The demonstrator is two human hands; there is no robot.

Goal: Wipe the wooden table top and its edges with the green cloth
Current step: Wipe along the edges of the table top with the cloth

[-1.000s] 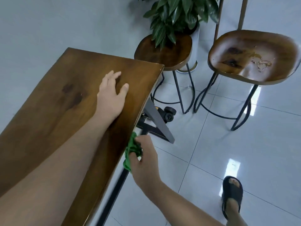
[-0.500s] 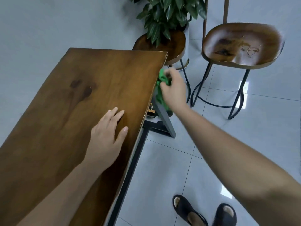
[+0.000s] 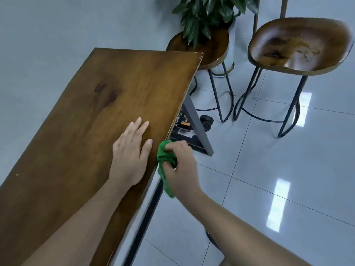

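Observation:
The long wooden table top [image 3: 92,116] runs from the lower left to the upper middle of the head view. My left hand [image 3: 130,154] lies flat on it near the right long edge, fingers spread, holding nothing. My right hand [image 3: 180,167] is closed around the bunched green cloth [image 3: 165,156] and presses it against the table's right edge, just beside my left thumb. A tail of the cloth hangs below my palm.
Grey metal table legs [image 3: 197,127] slant down under the far end, with a small black wheeled device [image 3: 206,121] behind them. Two wooden stools [image 3: 299,47] on black wire legs stand at the upper right. A potted plant [image 3: 207,14] stands by the round one. Glossy tiled floor.
My right hand has slid the cloth back along the right edge, from the far corner to beside my left hand. My left hand stays flat on the top.

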